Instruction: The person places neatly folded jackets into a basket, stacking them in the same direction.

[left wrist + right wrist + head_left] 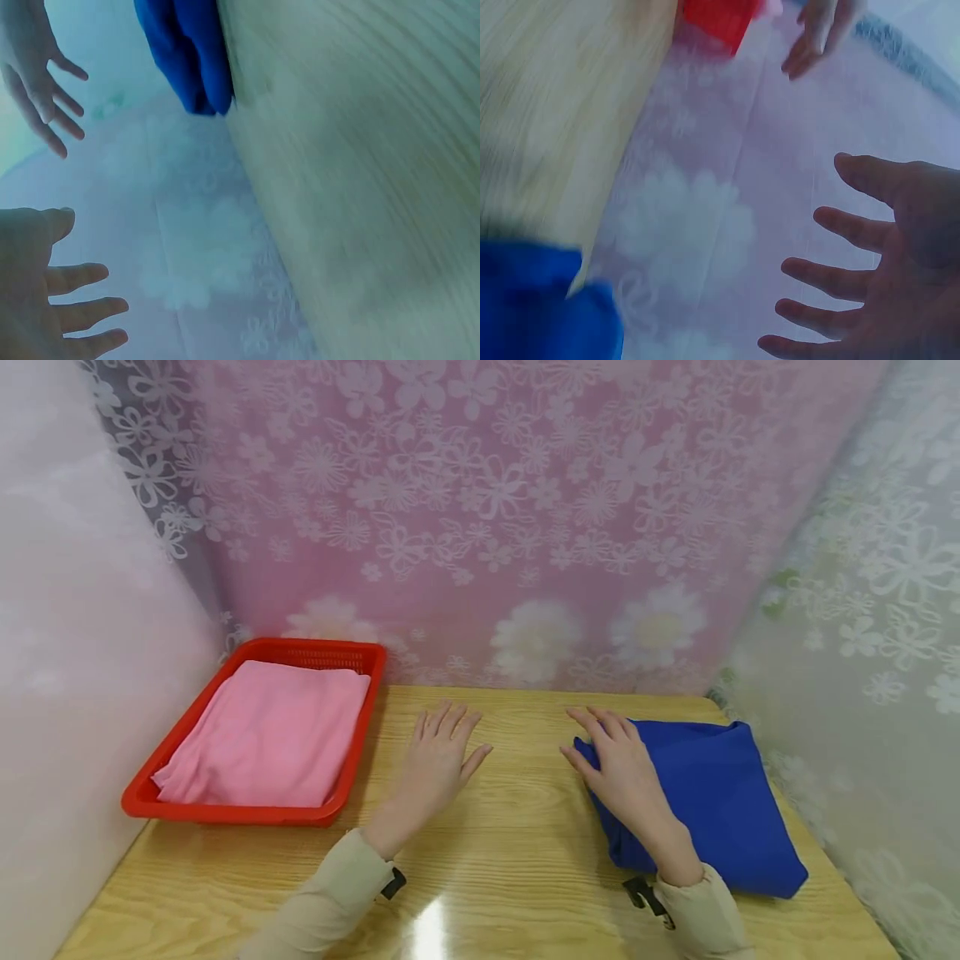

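Note:
My left hand (438, 756) hovers over the wooden table between a red basket and a blue cloth, its fingers spread and holding nothing. Above the near left edge of the folded blue cloth (720, 802), my right hand (624, 770) reaches forward with fingers apart. In the right wrist view that hand (900, 262) shows spread, empty fingers, with the blue cloth (540, 307) off to the lower left. A folded pink cloth (273, 735) lies inside the red basket (354, 760) on the left.
The wooden table (502, 852) runs back to a pink flowered curtain (480, 527). Pale sheets hang along the left side (82, 610) and the right side (862, 693). Black straps circle both wrists near the sleeves.

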`<state>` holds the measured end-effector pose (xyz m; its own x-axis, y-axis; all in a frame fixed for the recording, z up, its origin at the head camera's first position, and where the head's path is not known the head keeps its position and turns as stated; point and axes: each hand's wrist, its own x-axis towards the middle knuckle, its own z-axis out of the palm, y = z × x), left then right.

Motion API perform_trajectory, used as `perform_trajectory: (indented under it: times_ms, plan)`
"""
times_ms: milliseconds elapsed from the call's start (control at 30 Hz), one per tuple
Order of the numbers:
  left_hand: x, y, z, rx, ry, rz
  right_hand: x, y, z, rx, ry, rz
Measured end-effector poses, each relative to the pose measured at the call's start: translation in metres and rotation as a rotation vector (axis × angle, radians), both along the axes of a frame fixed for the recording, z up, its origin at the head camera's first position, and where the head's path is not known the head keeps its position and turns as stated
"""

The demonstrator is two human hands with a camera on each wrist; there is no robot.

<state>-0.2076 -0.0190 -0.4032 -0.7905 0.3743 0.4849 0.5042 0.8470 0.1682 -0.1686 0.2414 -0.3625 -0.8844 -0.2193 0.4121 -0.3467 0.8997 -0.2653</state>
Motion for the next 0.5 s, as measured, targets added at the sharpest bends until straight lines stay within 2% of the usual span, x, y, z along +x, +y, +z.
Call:
perform_trajectory:
  times_ms: [133, 233, 367, 500]
  plan:
    - [0.001, 0.025, -0.006, 0.005, -0.057, -0.039, 0.007, 0.047, 0.002, -0.021, -0.012, -0.073]
    - [0.002, 0.045, -0.008, 0.007, -0.084, -0.069, 0.012, 0.084, -0.002, -0.027, 0.010, -0.116]
    - [0.004, 0.071, -0.009, -0.007, -0.126, -0.105, 0.016, 0.130, -0.014, -0.014, 0.037, -0.153]
    - [0.008, 0.097, -0.012, -0.023, -0.172, -0.152, 0.024, 0.170, -0.031, 0.047, 0.046, -0.192]
